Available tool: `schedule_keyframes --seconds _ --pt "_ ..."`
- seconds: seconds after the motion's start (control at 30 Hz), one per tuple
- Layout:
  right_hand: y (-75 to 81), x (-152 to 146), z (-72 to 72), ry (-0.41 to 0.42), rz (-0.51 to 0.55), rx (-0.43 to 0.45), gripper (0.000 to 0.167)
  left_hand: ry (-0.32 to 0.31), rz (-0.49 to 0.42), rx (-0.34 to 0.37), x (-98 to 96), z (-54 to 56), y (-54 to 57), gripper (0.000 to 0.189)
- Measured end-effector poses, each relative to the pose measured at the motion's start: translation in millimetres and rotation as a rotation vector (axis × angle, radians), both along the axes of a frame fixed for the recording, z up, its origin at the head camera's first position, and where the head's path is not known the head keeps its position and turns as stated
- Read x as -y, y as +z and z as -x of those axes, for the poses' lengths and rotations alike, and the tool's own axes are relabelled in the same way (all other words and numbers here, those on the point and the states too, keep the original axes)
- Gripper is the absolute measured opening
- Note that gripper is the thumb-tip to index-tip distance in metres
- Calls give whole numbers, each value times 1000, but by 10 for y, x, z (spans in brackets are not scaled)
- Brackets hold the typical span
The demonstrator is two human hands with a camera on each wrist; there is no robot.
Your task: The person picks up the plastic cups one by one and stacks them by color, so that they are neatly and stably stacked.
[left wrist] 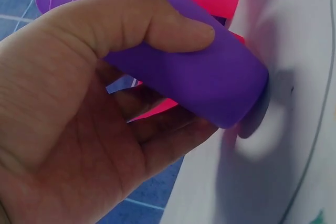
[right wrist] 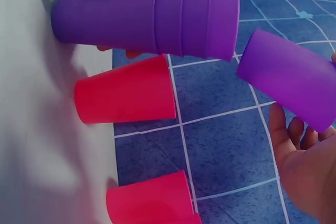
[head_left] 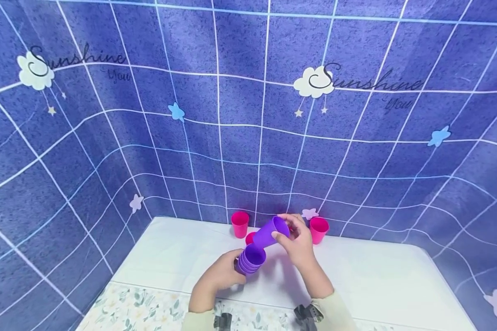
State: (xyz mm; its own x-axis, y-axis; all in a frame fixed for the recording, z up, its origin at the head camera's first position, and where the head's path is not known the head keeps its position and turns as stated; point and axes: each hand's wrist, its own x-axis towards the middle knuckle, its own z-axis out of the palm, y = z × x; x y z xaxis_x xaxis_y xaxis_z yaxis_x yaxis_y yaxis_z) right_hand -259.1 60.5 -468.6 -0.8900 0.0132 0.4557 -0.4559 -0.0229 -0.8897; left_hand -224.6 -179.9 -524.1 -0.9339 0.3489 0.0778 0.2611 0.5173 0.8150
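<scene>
A nested stack of purple cups [head_left: 248,264] is gripped in my left hand [head_left: 222,272], thumb along one side and fingers round the other. In the left wrist view the base of the stack [left wrist: 231,82] is close over the white surface. My right hand [head_left: 301,242] holds a single purple cup [head_left: 266,236] between thumb and fingers, tilted on its side. This cup's lower end is just above the stack's open mouth; in the right wrist view a gap shows between the single cup [right wrist: 294,80] and the stack's rim [right wrist: 228,19].
Behind the hands stand a pink cup [head_left: 240,226] at the left and another pink cup [head_left: 319,231] at the right. Between them a further pink cup [head_left: 250,238] is mostly hidden. A blue grid-patterned curtain [head_left: 240,142] rises behind the white tabletop [head_left: 377,271]; floral cloth [head_left: 141,303] covers the near edge.
</scene>
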Motion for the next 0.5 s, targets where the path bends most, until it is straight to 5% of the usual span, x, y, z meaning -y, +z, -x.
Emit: schedule_keyframes --seconds 0.5 --pt "-62 -156 -169 78 -6 -61 47 -139 123 -12 -36 192 143 58"
